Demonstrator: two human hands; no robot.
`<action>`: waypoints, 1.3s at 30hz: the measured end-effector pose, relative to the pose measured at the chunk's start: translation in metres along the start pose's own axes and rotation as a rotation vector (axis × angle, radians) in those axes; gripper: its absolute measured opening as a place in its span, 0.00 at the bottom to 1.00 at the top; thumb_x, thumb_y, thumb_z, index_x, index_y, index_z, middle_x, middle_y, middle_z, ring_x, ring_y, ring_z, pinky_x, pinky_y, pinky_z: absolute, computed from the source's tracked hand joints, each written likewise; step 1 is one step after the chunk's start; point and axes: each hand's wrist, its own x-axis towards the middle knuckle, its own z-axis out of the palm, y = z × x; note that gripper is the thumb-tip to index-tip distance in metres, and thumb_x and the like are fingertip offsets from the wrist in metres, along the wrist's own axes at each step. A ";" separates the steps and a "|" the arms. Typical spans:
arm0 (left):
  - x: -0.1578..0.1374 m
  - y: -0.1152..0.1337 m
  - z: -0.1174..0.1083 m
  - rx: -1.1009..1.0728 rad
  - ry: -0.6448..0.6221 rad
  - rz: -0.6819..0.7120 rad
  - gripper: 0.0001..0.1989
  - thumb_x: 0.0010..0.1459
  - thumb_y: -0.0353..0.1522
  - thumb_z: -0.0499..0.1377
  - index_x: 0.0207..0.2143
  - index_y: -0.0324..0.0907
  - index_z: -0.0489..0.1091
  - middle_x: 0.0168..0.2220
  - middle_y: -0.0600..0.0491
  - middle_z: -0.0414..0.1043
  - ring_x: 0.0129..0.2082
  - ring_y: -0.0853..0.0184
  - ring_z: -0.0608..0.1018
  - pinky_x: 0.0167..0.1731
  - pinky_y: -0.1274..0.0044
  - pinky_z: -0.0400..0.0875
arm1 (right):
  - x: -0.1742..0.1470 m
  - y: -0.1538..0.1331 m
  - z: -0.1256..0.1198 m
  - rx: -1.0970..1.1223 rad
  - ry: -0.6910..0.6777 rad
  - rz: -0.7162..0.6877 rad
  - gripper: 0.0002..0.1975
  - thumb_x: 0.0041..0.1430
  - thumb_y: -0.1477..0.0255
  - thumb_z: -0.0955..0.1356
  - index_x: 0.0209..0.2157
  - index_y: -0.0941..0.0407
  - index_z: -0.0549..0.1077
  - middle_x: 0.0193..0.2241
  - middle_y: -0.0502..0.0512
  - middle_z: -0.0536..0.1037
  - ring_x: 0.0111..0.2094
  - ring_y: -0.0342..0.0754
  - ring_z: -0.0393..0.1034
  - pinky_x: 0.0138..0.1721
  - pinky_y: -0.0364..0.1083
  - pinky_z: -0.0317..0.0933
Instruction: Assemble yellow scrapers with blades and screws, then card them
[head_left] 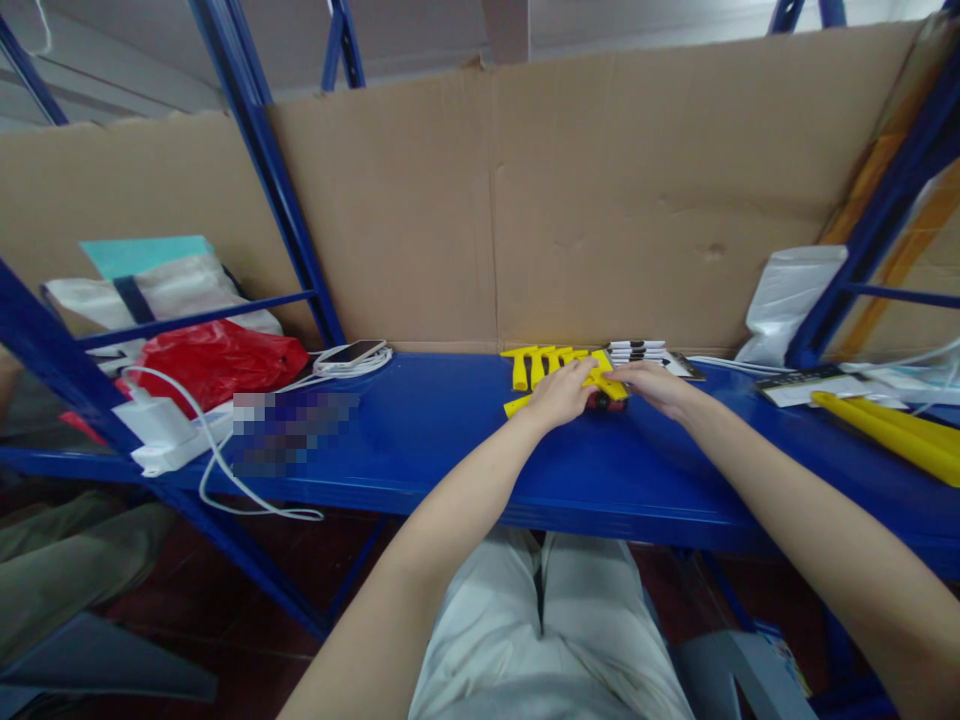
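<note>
as left fingers point(580, 373) and right fingers point(634, 374) hold yellow piece point(611, 385); yellow parts point(519, 372), white bundle point(637, 346) lie behind

the t-shaped pieces point(519, 372) at the back are showing plain bright yellow, and the nearer piece point(613, 387) is matching them above a small part point(611, 404) that is reading dark red and black. the stacked bundles point(636, 346) beside them are carrying black bands on white. a deep, glossy blue is covering the shelf point(435, 420), while the cardboard point(600, 200) behind is showing plain tan. the crumpled plastic bag point(225, 360) is glowing red, the power strip point(176, 455) is gleaming white, the wearer's trousers point(487, 620) are looking pale grey, and the long part point(889, 432) at right is repeating the yellow.
</note>
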 end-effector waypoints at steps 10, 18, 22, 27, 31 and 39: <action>-0.003 -0.002 0.000 0.131 -0.112 -0.059 0.29 0.60 0.27 0.47 0.64 0.46 0.52 0.55 0.45 0.69 0.53 0.56 0.72 0.51 0.64 0.66 | -0.004 -0.001 0.007 0.058 -0.014 -0.011 0.10 0.46 0.68 0.71 0.18 0.57 0.71 0.21 0.51 0.74 0.25 0.42 0.64 0.31 0.43 0.59; -0.001 0.000 -0.012 0.099 -0.086 -0.161 0.30 0.57 0.28 0.51 0.62 0.48 0.56 0.52 0.48 0.72 0.51 0.56 0.74 0.50 0.64 0.67 | 0.013 0.010 -0.016 -0.347 0.191 -0.143 0.13 0.57 0.73 0.61 0.30 0.58 0.77 0.39 0.58 0.79 0.43 0.50 0.71 0.46 0.47 0.62; 0.001 -0.007 -0.016 -0.038 0.045 -0.209 0.29 0.57 0.28 0.52 0.62 0.47 0.58 0.51 0.48 0.73 0.49 0.57 0.75 0.50 0.67 0.67 | 0.025 0.028 -0.046 -0.867 0.255 -0.130 0.17 0.57 0.78 0.60 0.41 0.60 0.77 0.45 0.62 0.77 0.48 0.53 0.70 0.50 0.48 0.60; 0.011 -0.020 -0.022 -0.422 0.289 -0.257 0.25 0.53 0.25 0.53 0.54 0.43 0.67 0.43 0.50 0.77 0.41 0.63 0.77 0.43 0.75 0.69 | 0.031 0.048 -0.065 -1.144 0.075 -0.008 0.20 0.56 0.79 0.60 0.46 0.62 0.77 0.45 0.64 0.77 0.46 0.53 0.72 0.47 0.45 0.63; 0.017 -0.020 -0.027 -0.836 0.381 -0.434 0.10 0.52 0.22 0.51 0.35 0.39 0.68 0.21 0.59 0.67 0.17 0.75 0.67 0.21 0.83 0.62 | 0.034 0.055 -0.068 -1.234 0.051 0.017 0.19 0.55 0.79 0.60 0.45 0.58 0.77 0.42 0.61 0.79 0.44 0.51 0.73 0.45 0.44 0.64; 0.013 -0.009 -0.031 -1.303 0.251 -0.612 0.10 0.53 0.21 0.49 0.24 0.42 0.54 0.14 0.64 0.55 0.08 0.79 0.56 0.11 0.84 0.48 | 0.038 0.060 -0.068 -1.253 0.105 0.038 0.19 0.53 0.78 0.63 0.45 0.55 0.78 0.44 0.60 0.78 0.47 0.52 0.72 0.45 0.45 0.64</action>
